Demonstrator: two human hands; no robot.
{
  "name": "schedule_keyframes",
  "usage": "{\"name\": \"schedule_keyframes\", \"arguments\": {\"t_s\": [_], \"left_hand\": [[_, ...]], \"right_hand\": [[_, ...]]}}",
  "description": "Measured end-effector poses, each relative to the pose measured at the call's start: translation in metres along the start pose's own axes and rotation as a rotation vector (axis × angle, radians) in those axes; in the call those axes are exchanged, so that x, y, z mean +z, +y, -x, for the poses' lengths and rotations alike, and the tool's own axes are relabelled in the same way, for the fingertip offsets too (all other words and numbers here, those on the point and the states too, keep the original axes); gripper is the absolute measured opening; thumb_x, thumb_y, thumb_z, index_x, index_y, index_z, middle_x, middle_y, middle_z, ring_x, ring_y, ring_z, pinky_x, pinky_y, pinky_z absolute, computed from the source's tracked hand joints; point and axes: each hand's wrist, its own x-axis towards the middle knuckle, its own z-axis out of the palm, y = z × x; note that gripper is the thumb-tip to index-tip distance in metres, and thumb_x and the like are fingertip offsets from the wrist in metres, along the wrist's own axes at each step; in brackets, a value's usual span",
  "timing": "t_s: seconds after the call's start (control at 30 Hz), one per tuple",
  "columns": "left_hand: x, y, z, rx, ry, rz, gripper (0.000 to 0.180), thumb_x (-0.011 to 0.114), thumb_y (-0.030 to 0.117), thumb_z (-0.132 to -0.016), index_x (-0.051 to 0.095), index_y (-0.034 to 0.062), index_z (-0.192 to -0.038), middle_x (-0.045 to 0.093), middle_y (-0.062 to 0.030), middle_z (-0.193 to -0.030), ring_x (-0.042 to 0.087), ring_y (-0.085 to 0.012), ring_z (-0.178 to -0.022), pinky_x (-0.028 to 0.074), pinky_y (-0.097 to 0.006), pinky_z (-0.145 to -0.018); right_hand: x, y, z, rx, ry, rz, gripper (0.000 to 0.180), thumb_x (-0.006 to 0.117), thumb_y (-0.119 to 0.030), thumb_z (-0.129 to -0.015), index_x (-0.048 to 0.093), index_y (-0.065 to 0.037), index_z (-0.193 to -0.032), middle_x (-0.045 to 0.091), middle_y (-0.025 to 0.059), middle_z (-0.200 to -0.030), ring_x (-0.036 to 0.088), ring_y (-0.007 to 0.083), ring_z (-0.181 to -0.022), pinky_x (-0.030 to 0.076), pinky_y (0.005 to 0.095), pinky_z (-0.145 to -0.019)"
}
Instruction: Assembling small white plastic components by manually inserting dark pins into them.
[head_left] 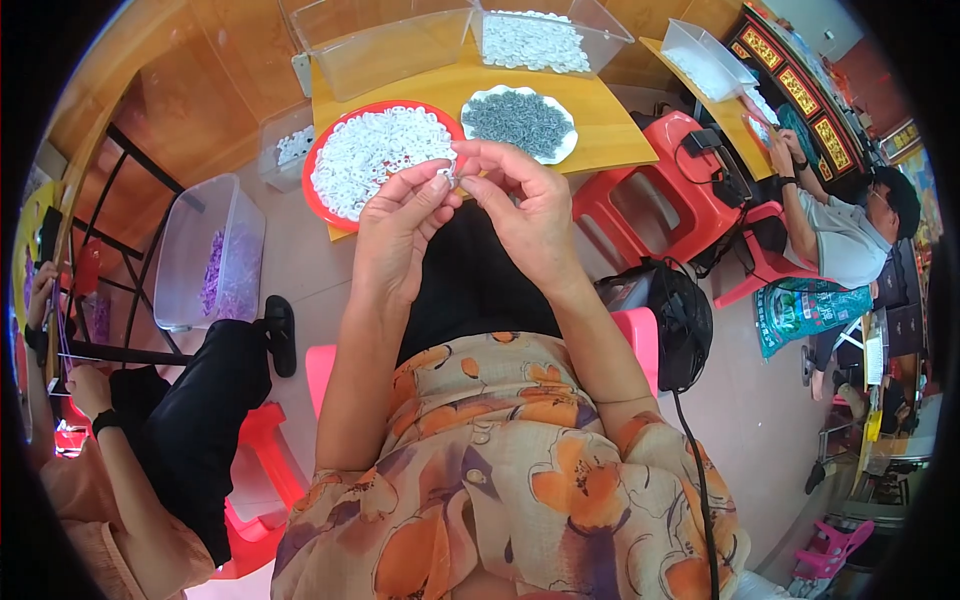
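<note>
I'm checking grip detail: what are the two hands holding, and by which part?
Both the left hand and right hand pinch one tiny pale part between their fingertips. It is too small to tell which part is gripped.

Green printed sack (808, 310) on floor, right

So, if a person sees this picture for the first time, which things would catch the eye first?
Probably the two hands raised at the centre: the left hand and the right hand meet at the fingertips and pinch a tiny pale part between them. Just behind them, on the small yellow wooden table, stand a round red plastic plate heaped with small white pieces and a white scalloped dish of small grey pieces.
</note>
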Motion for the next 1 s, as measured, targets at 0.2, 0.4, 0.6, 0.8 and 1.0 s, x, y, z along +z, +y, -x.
{"name": "schedule_keyframes", "arguments": {"t_s": [0.2,0.4,0.6,0.8,1.0], "left_hand": [[-0.001,-0.002,0.001,0.011,0.004,0.014,0.024,0.072,0.007,-0.101,0.071,-0.0009,-0.124,0.076,-0.0075,-0.106,0.073,-0.0127,-0.091,0.059,-0.025,-0.082],[0.003,-0.004,-0.001,0.0,0.019,-0.016,0.025,0.073,0.007,-0.1,0.071,-0.0017,-0.124,0.076,-0.0082,-0.105,0.073,-0.0129,-0.09,0.059,-0.024,-0.081],[0.005,-0.004,-0.001,0.049,0.036,-0.075,0.024,0.074,0.007,-0.099,0.073,-0.0019,-0.122,0.077,-0.0086,-0.103,0.073,-0.0128,-0.087,0.059,-0.024,-0.078],[0.004,-0.012,-0.003,0.133,0.034,-0.156,0.021,0.075,0.006,-0.098,0.075,-0.0011,-0.118,0.077,-0.0082,-0.098,0.073,-0.0122,-0.083,0.057,-0.022,-0.073],[0.005,-0.018,-0.002,0.207,0.036,-0.219,0.021,0.077,0.005,-0.097,0.076,-0.0014,-0.116,0.077,-0.0087,-0.097,0.072,-0.0118,-0.078,0.056,-0.022,-0.071]], "right_hand": [[0.0,-0.003,0.004,-0.016,0.015,0.045,0.033,0.069,0.005,-0.096,0.073,-0.003,-0.128,0.071,0.0016,-0.101,0.067,0.0061,-0.088,0.056,0.0224,-0.081],[-0.001,-0.001,0.003,-0.038,0.045,0.094,0.035,0.071,0.005,-0.095,0.073,-0.005,-0.128,0.073,0.0027,-0.1,0.068,0.0067,-0.085,0.056,0.0232,-0.08],[0.0,-0.004,0.002,-0.05,0.048,0.078,0.033,0.071,0.004,-0.095,0.073,-0.004,-0.128,0.075,0.0039,-0.1,0.069,0.0076,-0.086,0.057,0.0242,-0.08],[0.0,0.001,0.004,-0.029,0.081,0.061,0.035,0.072,0.004,-0.095,0.069,-0.003,-0.13,0.077,0.004,-0.1,0.069,0.0071,-0.086,0.055,0.0239,-0.08],[0.002,0.004,0.006,-0.008,0.131,0.041,0.032,0.074,0.004,-0.094,0.063,-0.001,-0.124,0.077,0.0043,-0.097,0.068,0.0061,-0.085,0.053,0.0225,-0.076]]}}
